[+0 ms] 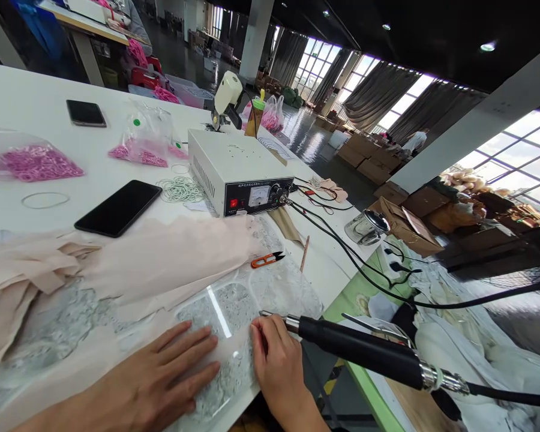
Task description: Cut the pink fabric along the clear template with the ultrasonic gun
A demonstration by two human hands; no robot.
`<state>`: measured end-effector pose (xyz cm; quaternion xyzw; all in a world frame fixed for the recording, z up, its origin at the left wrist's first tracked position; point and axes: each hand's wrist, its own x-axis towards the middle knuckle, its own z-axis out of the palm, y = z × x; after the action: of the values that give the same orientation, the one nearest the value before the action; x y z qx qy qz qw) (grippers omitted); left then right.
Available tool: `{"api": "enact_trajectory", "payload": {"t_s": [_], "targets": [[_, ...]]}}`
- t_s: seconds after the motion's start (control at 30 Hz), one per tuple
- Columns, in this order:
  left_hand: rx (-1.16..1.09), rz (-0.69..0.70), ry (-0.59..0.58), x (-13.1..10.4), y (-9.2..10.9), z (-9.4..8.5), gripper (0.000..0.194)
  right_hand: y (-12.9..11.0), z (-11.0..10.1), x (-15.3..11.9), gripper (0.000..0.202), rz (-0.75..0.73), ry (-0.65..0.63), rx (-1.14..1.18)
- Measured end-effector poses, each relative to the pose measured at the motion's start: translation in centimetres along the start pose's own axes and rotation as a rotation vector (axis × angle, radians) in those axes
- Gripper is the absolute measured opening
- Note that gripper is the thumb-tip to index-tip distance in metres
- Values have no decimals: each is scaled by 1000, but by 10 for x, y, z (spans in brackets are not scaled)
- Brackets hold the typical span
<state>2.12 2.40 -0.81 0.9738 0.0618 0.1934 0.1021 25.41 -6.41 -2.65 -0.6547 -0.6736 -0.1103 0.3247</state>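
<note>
My left hand [157, 378] lies flat with its fingers spread, over pale sheer fabric [87, 354] on a glossy, marble-patterned clear sheet [279, 288]. Close by on the right, my right hand [279, 363] has its fingers closed in a pinch on the end of a narrow strip of that pale fabric. A black pen-shaped handpiece [360, 351] with a metal tip lies right behind the right hand; its cable runs off to the right. Beyond the hands are a larger piece of pale pink fabric [171, 258] and orange-handled thread snips [267, 260].
A white control box [238, 174] with a lit red switch stands at the back, cables trailing right. Around it are a black phone [119, 208], green elastic loops [180, 189], bags of pink loops [31, 161] and a glass jar [366, 227]. A green-edged surface [364, 378] adjoins on the right.
</note>
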Motion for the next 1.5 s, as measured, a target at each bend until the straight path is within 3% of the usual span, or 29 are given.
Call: {"api": "enact_trajectory", "payload": {"t_s": [0.2,0.33,0.57,0.7,0.9,1.5], "targets": [[-73,24,-86,23,1,-9,56,2,-3,0,28,1,-45,61],[-100,35,-109,34,1,-1,56,3,-2,0,28,19,-78,90],[-83,32,-167,29,0,11,59,6,-5,-3,21,57,-54,202],[-142,1,-112,30,0,8,60,7,-13,-7,18,2,-9,262],[-48,51,-78,35,2,2,46,9,-16,-11,24,-138,-67,174],[109,94,-118,30,4,6,47,11,-12,-13,30,-166,-85,122]]}}
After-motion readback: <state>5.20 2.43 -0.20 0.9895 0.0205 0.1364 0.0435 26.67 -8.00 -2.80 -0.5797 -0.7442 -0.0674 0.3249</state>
